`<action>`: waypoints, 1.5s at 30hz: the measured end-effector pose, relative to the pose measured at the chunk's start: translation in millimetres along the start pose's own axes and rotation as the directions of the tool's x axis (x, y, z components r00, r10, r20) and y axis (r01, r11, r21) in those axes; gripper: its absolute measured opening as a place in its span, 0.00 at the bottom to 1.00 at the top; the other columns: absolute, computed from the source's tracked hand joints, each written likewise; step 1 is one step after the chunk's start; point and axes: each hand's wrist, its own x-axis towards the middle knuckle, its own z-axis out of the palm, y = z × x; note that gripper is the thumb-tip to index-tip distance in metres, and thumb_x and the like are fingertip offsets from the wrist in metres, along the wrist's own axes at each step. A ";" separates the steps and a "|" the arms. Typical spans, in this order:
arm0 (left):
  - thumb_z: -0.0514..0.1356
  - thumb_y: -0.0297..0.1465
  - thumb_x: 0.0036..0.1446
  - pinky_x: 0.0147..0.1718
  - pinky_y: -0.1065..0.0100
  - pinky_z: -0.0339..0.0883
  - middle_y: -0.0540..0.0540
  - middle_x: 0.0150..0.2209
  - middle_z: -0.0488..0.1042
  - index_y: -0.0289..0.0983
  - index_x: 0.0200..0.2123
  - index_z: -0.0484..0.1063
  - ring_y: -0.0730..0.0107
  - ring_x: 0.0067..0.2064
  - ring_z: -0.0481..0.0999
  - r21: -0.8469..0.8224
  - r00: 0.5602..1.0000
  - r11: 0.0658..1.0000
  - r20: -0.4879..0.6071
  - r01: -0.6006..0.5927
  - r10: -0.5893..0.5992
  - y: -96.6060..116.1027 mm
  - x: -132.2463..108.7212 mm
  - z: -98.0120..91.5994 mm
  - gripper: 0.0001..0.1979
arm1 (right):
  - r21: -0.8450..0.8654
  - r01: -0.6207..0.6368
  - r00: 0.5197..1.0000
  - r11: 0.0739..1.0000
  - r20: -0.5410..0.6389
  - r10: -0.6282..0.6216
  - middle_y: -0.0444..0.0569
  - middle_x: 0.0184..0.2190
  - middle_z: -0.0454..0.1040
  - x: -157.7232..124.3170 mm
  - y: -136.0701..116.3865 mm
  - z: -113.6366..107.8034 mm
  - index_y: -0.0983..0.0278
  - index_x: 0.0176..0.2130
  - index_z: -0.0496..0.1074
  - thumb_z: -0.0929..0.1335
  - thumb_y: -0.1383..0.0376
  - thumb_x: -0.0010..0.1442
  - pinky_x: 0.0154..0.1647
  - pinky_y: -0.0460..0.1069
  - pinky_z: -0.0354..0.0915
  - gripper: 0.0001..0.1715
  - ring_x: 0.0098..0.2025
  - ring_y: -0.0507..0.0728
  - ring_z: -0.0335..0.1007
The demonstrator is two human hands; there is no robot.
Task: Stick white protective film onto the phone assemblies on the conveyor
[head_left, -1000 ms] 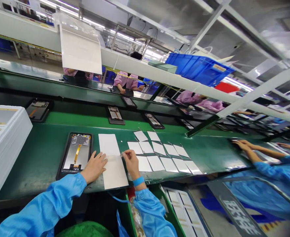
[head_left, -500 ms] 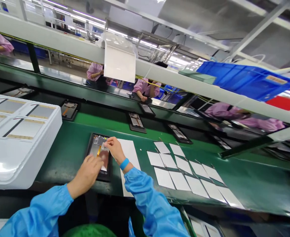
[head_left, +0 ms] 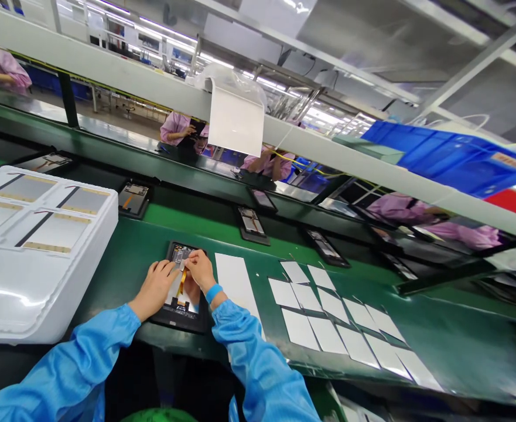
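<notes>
Presently, the left hand [head_left: 154, 287] and right hand [head_left: 200, 271] sit over a dark phone housing [head_left: 183, 321] lying flat on the green bench [head_left: 121, 293], just beside a long white sheet [head_left: 235, 281]. Fingers [head_left: 168, 266] of both hands curl inward, nearly meeting at the housing's upper end, above an orange flex cable [head_left: 181, 282]; cannot tell whether they grip anything. White film sheets [head_left: 328, 339] lie in rows to the right; a white foam tray [head_left: 42, 293] lies to the left
</notes>
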 end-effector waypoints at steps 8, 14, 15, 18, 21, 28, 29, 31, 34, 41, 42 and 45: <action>0.48 0.23 0.64 0.58 0.50 0.55 0.40 0.58 0.68 0.40 0.57 0.67 0.57 0.60 0.60 0.037 0.999 0.999 0.031 -0.010 0.009 6.7 14.2 -2.1 0.21 | -0.097 0.005 1.000 0.995 -0.011 -0.007 0.40 0.27 0.75 -4.0 -9.5 -4.4 0.59 0.35 0.66 0.69 0.68 0.53 0.35 0.47 0.68 0.09 0.31 0.53 0.75; 0.47 0.22 0.64 0.58 0.50 0.55 0.40 0.57 0.68 0.39 0.56 0.67 0.57 0.59 0.61 0.061 0.999 0.998 0.051 0.009 -0.013 11.5 17.2 -5.4 0.21 | -0.163 0.017 0.999 0.987 -0.024 -0.021 0.40 0.28 0.75 -7.0 -16.4 -6.5 0.60 0.35 0.67 0.70 0.70 0.54 0.37 0.47 0.66 0.09 0.33 0.53 0.74; 0.47 0.22 0.64 0.58 0.50 0.55 0.41 0.57 0.68 0.39 0.56 0.67 0.57 0.59 0.61 0.065 0.998 0.998 0.055 0.011 -0.014 11.8 17.4 -5.6 0.21 | -0.172 0.018 0.999 0.985 -0.025 -0.023 0.41 0.28 0.76 -7.4 -17.2 -6.6 0.60 0.35 0.67 0.70 0.70 0.54 0.37 0.47 0.66 0.08 0.34 0.53 0.74; 0.47 0.23 0.65 0.59 0.50 0.54 0.40 0.57 0.68 0.39 0.56 0.67 0.57 0.59 0.61 0.086 0.998 0.996 0.062 0.017 -0.023 12.2 18.7 -4.2 0.20 | -0.196 0.018 0.999 0.981 -0.032 -0.024 0.41 0.28 0.76 -8.8 -19.6 -6.7 0.60 0.35 0.67 0.70 0.70 0.54 0.36 0.46 0.65 0.09 0.33 0.53 0.74; 0.47 0.24 0.65 0.59 0.49 0.54 0.39 0.56 0.68 0.39 0.57 0.67 0.57 0.58 0.61 0.111 0.998 0.994 0.062 0.022 -0.029 12.2 20.0 -1.3 0.20 | -0.210 0.020 0.999 0.978 -0.045 -0.031 0.42 0.29 0.76 -11.0 -22.2 -7.1 0.60 0.35 0.67 0.70 0.71 0.54 0.37 0.46 0.65 0.09 0.33 0.53 0.74; 0.48 0.23 0.64 0.59 0.50 0.53 0.40 0.56 0.68 0.39 0.56 0.68 0.57 0.58 0.62 0.149 0.996 0.988 0.078 0.025 -0.037 16.6 22.9 -7.2 0.20 | -0.235 0.075 0.996 0.969 -0.039 -0.086 0.41 0.28 0.73 -17.3 -26.8 -5.8 0.59 0.36 0.66 0.69 0.72 0.55 0.38 0.48 0.66 0.10 0.33 0.54 0.74; 0.48 0.23 0.65 0.59 0.50 0.53 0.40 0.55 0.68 0.39 0.55 0.69 0.57 0.57 0.62 0.156 0.996 0.987 0.080 0.025 -0.037 17.6 23.7 -8.9 0.20 | -0.241 0.090 0.994 0.966 -0.035 -0.102 0.42 0.30 0.73 -18.2 -27.6 -6.1 0.59 0.37 0.67 0.69 0.72 0.55 0.39 0.48 0.66 0.11 0.33 0.55 0.74; 0.48 0.24 0.65 0.58 0.50 0.53 0.39 0.53 0.69 0.39 0.54 0.70 0.57 0.56 0.64 0.175 0.996 0.984 0.081 0.018 -0.033 19.2 25.1 -10.9 0.18 | -0.253 0.132 0.988 0.958 -0.040 -0.147 0.46 0.38 0.73 -20.5 -30.2 -9.6 0.60 0.40 0.67 0.70 0.71 0.55 0.41 0.50 0.68 0.12 0.34 0.54 0.73; 0.49 0.24 0.65 0.55 0.52 0.57 0.39 0.52 0.70 0.39 0.55 0.69 0.57 0.54 0.65 0.206 0.997 0.978 0.078 0.004 -0.020 20.6 26.4 -9.9 0.18 | -0.227 0.197 0.974 0.954 -0.067 -0.217 0.51 0.48 0.68 -28.6 -36.3 -25.5 0.62 0.43 0.68 0.68 0.69 0.57 0.43 0.52 0.70 0.12 0.33 0.53 0.72; 0.47 0.24 0.65 0.46 0.57 0.63 0.36 0.52 0.68 0.35 0.57 0.66 0.56 0.52 0.65 0.259 0.995 0.965 0.075 0.038 -0.059 24.3 26.6 0.5 0.19 | -0.132 0.299 0.945 0.945 -0.099 -0.313 0.53 0.51 0.68 -98.5 -50.5 -97.8 0.61 0.43 0.70 0.65 0.65 0.62 0.38 0.51 0.72 0.09 0.38 0.54 0.73; 0.47 0.24 0.65 0.46 0.57 0.63 0.36 0.51 0.69 0.34 0.55 0.67 0.56 0.51 0.65 0.259 0.995 0.965 0.074 0.048 -0.069 24.4 25.7 2.0 0.18 | -0.128 0.290 0.948 0.949 -0.100 -0.303 0.53 0.52 0.68 -113.0 -49.5 -106.8 0.61 0.43 0.70 0.65 0.64 0.62 0.35 0.50 0.72 0.09 0.38 0.54 0.73; 0.46 0.22 0.64 0.48 0.56 0.63 0.36 0.50 0.69 0.33 0.52 0.69 0.56 0.53 0.65 0.230 0.994 0.970 0.064 0.075 -0.092 23.5 20.3 6.1 0.18 | -0.096 0.261 0.956 0.961 -0.115 -0.271 0.55 0.52 0.69 -154.4 -37.9 -126.0 0.61 0.45 0.71 0.64 0.62 0.64 0.30 0.48 0.70 0.10 0.39 0.55 0.73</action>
